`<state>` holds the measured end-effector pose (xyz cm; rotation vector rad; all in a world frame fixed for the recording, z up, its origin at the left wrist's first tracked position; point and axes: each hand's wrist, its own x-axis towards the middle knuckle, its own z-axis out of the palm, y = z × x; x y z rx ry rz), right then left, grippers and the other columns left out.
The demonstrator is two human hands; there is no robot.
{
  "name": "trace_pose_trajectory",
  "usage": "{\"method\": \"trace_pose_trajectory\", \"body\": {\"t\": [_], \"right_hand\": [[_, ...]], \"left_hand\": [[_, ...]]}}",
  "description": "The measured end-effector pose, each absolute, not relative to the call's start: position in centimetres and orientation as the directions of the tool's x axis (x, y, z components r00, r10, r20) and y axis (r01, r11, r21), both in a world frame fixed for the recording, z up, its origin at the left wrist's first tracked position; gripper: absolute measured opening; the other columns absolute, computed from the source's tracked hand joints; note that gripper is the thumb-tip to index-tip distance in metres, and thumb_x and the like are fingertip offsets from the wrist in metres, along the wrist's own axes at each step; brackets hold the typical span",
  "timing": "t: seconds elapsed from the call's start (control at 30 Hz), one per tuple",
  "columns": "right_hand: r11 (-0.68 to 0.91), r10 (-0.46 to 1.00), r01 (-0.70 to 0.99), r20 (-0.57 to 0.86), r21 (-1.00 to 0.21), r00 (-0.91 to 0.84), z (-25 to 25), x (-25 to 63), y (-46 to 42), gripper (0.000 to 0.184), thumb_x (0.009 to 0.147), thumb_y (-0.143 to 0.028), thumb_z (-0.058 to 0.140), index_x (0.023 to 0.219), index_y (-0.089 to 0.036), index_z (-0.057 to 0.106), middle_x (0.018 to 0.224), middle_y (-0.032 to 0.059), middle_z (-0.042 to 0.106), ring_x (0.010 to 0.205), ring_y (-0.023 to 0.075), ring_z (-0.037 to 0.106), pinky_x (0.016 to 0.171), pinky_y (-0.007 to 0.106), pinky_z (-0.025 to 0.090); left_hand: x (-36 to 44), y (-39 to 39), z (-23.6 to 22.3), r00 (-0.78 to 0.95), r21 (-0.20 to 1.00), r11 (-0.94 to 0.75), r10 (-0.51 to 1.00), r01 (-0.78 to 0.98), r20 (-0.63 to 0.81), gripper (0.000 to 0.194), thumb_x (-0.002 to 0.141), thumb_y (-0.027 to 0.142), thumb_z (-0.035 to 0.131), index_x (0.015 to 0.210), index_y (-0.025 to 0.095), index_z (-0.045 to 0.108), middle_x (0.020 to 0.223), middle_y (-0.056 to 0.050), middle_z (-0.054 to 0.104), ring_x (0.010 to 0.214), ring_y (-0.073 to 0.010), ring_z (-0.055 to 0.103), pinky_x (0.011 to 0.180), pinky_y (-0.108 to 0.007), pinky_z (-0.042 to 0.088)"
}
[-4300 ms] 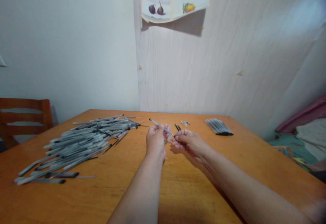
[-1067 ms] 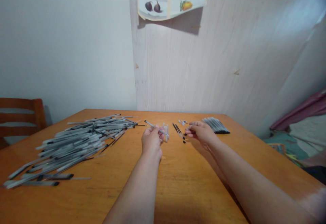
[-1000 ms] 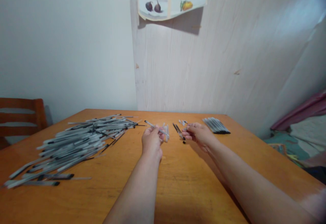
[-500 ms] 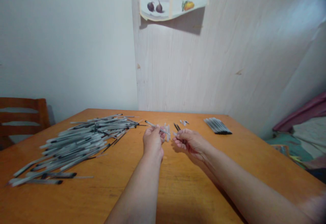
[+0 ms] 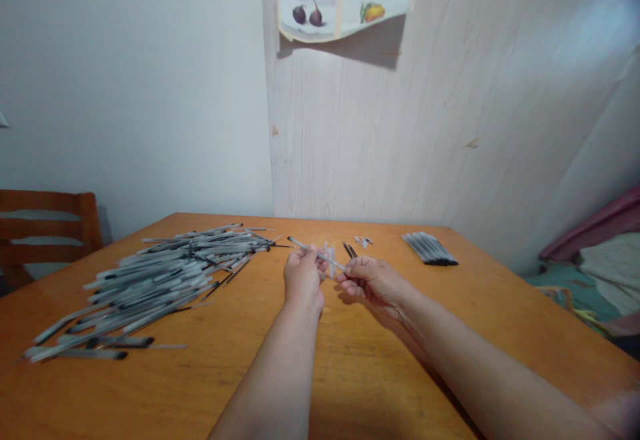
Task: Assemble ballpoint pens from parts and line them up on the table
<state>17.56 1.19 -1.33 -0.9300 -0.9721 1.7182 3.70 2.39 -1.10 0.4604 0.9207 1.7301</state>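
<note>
My left hand (image 5: 304, 272) is closed around a slim grey pen (image 5: 300, 245), whose dark end points away to the upper left. Its other end meets the pinched fingertips of my right hand (image 5: 367, 279), where a small pale pen part is mostly covered by the fingers. Behind my hands lie several short translucent pieces (image 5: 331, 253). A few thin black pen parts (image 5: 349, 249) rest just past my right hand, and small whitish bits (image 5: 363, 241) sit beyond them.
A big heap of grey pens (image 5: 170, 277) with dark ends covers the table's left side. A neat row of similar pens (image 5: 430, 249) lies at the right. The wooden table (image 5: 380, 373) reaches the wall; a chair (image 5: 50, 230) stands at the left.
My right hand has moved slightly left, bringing the small pale part in its fingers to the pen's near end. My left hand keeps its hold on the pen.
</note>
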Motion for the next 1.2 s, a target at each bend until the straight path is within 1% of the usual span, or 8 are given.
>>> {"method": "trace_pose_trajectory", "body": {"t": [0.17,0.43,0.7,0.97,1.2], "right_hand": [[-0.259,0.944,-0.352,-0.159,-0.899,-0.288,-1.5,17.5,1.2,0.006,0.081,-0.006,0.060,0.080,-0.012,0.061,0.077,0.0113,0.074,0.050,0.0093,0.065,0.048,0.015,0.054],[-0.250,0.942,-0.353,-0.142,-0.901,-0.303,-1.4,17.5,1.3,0.007,0.080,-0.006,0.059,0.078,-0.012,0.061,0.074,0.0096,0.074,0.049,0.0092,0.064,0.047,0.015,0.053],[-0.208,0.962,-0.373,-0.120,-0.904,-0.246,-0.9,17.2,1.0,0.007,0.079,-0.007,0.062,0.079,-0.013,0.060,0.069,0.0079,0.071,0.048,0.0079,0.061,0.047,0.014,0.051],[-0.138,0.979,-0.384,-0.066,-0.913,-0.194,-1.3,17.4,1.4,0.009,0.076,-0.008,0.065,0.073,-0.014,0.058,0.061,0.0046,0.067,0.050,0.0081,0.060,0.049,0.014,0.052],[-0.115,0.987,-0.377,-0.063,-0.919,-0.147,-1.0,17.5,1.2,0.012,0.073,-0.009,0.067,0.075,-0.015,0.057,0.061,0.0048,0.068,0.051,0.0089,0.061,0.050,0.015,0.053]], "left_hand": [[3.9,2.1,-1.1,-0.326,0.774,-0.113,0.937,-0.624,-0.126,0.010,0.085,0.021,0.064,0.082,0.016,0.055,0.074,-0.004,0.066,0.059,-0.0068,0.060,0.059,-0.017,0.048],[4.3,2.0,-1.1,-0.300,0.779,-0.101,0.947,-0.619,-0.115,0.009,0.086,0.021,0.062,0.083,0.016,0.055,0.076,-0.004,0.067,0.057,-0.0056,0.059,0.060,-0.017,0.049],[4.4,1.9,-1.0,-0.286,0.769,-0.095,0.951,-0.632,-0.117,0.012,0.084,0.021,0.065,0.083,0.016,0.054,0.072,-0.002,0.065,0.055,-0.0056,0.058,0.059,-0.018,0.049],[4.8,1.8,-1.0,-0.266,0.751,-0.071,0.954,-0.656,-0.141,0.013,0.086,0.021,0.065,0.083,0.016,0.053,0.072,-0.002,0.063,0.055,-0.0054,0.058,0.061,-0.018,0.051],[4.9,1.8,-1.1,-0.228,0.730,-0.026,0.957,-0.683,-0.179,0.009,0.090,0.017,0.058,0.083,0.016,0.053,0.078,-0.005,0.066,0.059,-0.0062,0.061,0.063,-0.019,0.053]]}}
